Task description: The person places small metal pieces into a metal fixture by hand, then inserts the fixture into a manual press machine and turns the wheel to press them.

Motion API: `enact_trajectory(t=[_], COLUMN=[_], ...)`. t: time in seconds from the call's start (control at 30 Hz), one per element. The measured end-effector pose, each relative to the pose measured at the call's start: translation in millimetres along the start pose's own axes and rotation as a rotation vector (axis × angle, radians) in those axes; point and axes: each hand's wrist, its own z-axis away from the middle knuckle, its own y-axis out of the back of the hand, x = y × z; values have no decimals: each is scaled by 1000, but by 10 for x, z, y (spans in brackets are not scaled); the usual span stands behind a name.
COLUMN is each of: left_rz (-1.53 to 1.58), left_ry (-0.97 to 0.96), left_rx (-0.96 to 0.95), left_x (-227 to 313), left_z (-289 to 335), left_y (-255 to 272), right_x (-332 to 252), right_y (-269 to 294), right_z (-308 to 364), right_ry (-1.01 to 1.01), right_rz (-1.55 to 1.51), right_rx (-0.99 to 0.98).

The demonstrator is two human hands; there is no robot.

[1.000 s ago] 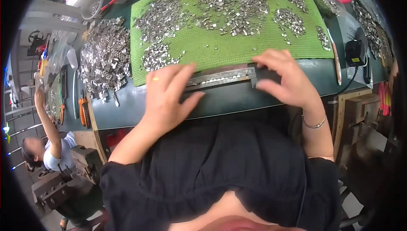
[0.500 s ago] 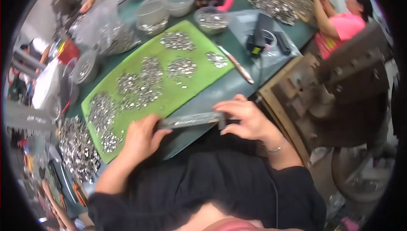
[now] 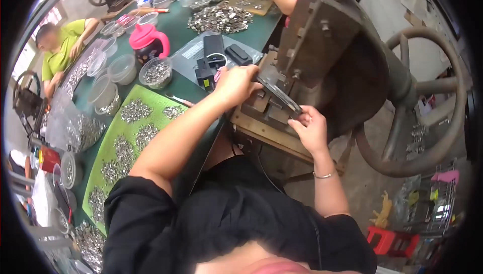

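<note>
Both hands hold a narrow metal bar [image 3: 279,95] by its ends, slanting over the bed of a dark hand press [image 3: 334,48]. My left hand [image 3: 237,85] is closed around the upper end. The fingers of my right hand [image 3: 310,127] pinch the lower end. Beneath the bar are metal blocks [image 3: 256,102] on the press bed; whether it touches them I cannot tell. What lies on the bar is too small to make out. To the left, a green mat [image 3: 118,129] carries several piles of small shiny metal pieces [image 3: 136,111].
A dark jug with a pink lid [image 3: 147,35], plastic tubs [image 3: 122,69] and black devices [image 3: 214,50] stand on the green table. A loose metal heap [image 3: 220,18] lies farther back. The press's large wheel [image 3: 455,93] stands at right. Two people sit across the table.
My view has swung right. Both hands have carried the bar from beside the mat over to the press, and it now slants down to the right.
</note>
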Motion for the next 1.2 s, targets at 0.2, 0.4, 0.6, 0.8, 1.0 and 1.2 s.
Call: enact_trajectory(t=[0.2,0.4,0.6,0.8,1.0,1.2], left_rz=[117,144,427,503,501,496], left_ry=[177,281,90,-2,32,-10], left_rx=[-79,36,-76,-282,-325,-293], left_x=[645,719,96,-154,-148,-153], left_z=[425,341,315,90,-113,-284], left_y=[-310,-554,-410,-147,-212,-371], right_x=[-464,-1310,-439,-1002,-1927,-2376], right_y=[78,1721,1532,1781,2552,3394], right_z=[58,1016,760,878,427,-429], right_ry=[418,1027,609,481,326,74], right_rz=[820,1029,389,250,136,-113], right_rx=[26,1018,655,540,190,70])
